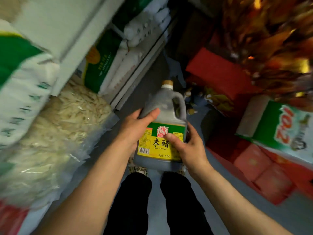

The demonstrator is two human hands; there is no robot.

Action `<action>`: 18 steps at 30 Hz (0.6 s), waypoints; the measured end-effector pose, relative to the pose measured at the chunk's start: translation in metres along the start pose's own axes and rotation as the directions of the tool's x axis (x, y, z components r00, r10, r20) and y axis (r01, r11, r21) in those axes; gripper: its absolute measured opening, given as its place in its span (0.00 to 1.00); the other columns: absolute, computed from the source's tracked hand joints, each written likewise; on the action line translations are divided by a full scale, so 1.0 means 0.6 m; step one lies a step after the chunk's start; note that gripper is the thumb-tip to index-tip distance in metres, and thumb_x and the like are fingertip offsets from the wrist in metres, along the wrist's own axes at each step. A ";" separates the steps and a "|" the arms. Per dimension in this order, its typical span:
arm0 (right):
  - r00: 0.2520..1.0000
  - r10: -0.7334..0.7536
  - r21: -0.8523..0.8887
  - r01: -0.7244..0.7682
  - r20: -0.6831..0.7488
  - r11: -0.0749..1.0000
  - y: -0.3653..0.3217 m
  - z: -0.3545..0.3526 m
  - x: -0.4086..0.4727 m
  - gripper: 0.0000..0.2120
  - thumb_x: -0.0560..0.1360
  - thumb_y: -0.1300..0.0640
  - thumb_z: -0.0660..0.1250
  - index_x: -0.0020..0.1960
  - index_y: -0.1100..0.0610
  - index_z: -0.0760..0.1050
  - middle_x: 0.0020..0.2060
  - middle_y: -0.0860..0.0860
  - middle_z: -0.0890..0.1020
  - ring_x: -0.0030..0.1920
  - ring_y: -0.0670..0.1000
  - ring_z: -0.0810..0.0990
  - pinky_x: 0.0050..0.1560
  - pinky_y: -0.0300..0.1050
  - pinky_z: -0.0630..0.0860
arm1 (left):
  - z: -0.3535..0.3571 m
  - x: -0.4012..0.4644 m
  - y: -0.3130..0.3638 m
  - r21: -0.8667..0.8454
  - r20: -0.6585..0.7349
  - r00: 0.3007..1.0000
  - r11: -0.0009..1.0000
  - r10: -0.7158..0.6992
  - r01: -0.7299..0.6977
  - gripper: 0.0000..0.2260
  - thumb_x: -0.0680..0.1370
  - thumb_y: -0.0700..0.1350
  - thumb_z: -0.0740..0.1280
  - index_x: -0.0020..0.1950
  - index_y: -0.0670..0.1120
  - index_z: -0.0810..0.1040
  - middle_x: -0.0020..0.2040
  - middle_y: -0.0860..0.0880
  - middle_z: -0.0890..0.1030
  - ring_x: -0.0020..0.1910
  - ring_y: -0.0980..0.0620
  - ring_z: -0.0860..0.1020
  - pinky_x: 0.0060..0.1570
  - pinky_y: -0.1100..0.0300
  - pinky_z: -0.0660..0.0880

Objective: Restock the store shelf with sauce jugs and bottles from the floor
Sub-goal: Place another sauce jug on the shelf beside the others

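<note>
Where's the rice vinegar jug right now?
In the head view, centre frame: the rice vinegar jug is held up over the floor between the left hand and the right hand, above the person's feet.

On the yellow and green label of the dark jug [162, 133]: large black characters "米醋", beneath them small print "RICE VINEGAR", a barcode at lower left, and "1.75L" along the bottom edge. On the green and white box [286, 131] to the right: big red numerals "1012". Print on the green and white sacks [101, 65] at left: too blurred to read.
</note>
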State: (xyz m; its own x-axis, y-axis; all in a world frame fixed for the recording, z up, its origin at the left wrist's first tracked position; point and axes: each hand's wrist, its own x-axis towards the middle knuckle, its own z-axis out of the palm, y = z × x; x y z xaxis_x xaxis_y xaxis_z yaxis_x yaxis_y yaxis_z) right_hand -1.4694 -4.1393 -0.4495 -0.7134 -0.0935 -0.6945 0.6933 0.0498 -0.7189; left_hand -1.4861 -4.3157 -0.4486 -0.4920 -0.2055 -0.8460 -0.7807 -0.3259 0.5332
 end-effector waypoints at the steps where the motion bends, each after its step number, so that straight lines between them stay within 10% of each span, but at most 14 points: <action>1: 1.000 -0.007 0.002 0.007 0.000 1.000 -0.026 0.000 -0.026 0.25 0.71 0.65 0.77 0.65 0.56 0.74 0.53 0.54 0.87 0.52 0.55 0.87 0.48 0.46 0.84 | 0.001 -0.034 0.022 0.005 0.003 1.000 1.000 0.004 -0.004 0.20 0.73 0.51 0.75 0.63 0.49 0.78 0.43 0.50 0.86 0.36 0.53 0.85 0.29 0.63 0.78; 18: 0.860 -0.510 -0.076 0.510 0.022 0.857 -0.545 0.032 -0.403 0.31 0.67 0.52 0.80 0.66 0.57 0.76 0.53 0.54 0.87 0.51 0.54 0.87 0.50 0.55 0.85 | -0.015 -0.547 0.482 0.243 0.237 0.822 0.788 0.517 -0.566 0.34 0.66 0.63 0.76 0.67 0.49 0.77 0.58 0.50 0.84 0.50 0.53 0.83 0.41 0.61 0.75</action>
State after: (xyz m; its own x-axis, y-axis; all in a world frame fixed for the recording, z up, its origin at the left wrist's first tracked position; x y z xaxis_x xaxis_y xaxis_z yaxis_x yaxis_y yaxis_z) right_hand -1.5219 -4.1518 -0.0461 -0.9648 -0.1280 -0.2299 0.2223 0.0707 -0.9724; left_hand -1.5469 -4.3508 -0.0164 -0.8997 -0.1190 -0.4200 -0.4306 0.0833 0.8987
